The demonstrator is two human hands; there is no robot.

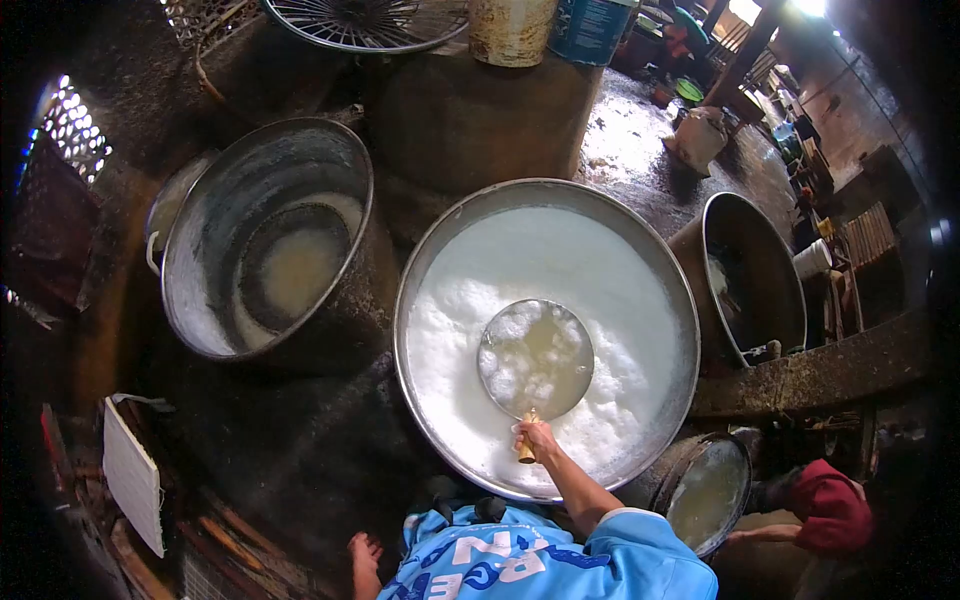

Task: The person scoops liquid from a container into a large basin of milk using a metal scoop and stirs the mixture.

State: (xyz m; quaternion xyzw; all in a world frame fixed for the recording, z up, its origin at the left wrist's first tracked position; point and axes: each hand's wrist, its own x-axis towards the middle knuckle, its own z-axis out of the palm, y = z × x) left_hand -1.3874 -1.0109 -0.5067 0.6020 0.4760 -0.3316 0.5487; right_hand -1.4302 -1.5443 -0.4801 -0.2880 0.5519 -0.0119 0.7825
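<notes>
My right hand (536, 437) is wrapped round the short yellowish handle of a round scoop (556, 345). Its wide bowl holds cloudy liquid with clumps of white foam, and it sits over a large metal vat (686, 290). Inside that vat is milky white liquid (560, 235), covered by thick foam on the near side. Low at my left side hangs my left hand (366, 548), away from the vat, with its fingers apart and nothing in them.
To the left stands a deep vat (368, 190) with a little cloudy liquid at its bottom. Another dark vat (800, 290) leans at the right. A smaller pot (745, 480) of liquid is near a co-worker's maroon garment (832, 505). Two buckets (510, 30) stand behind.
</notes>
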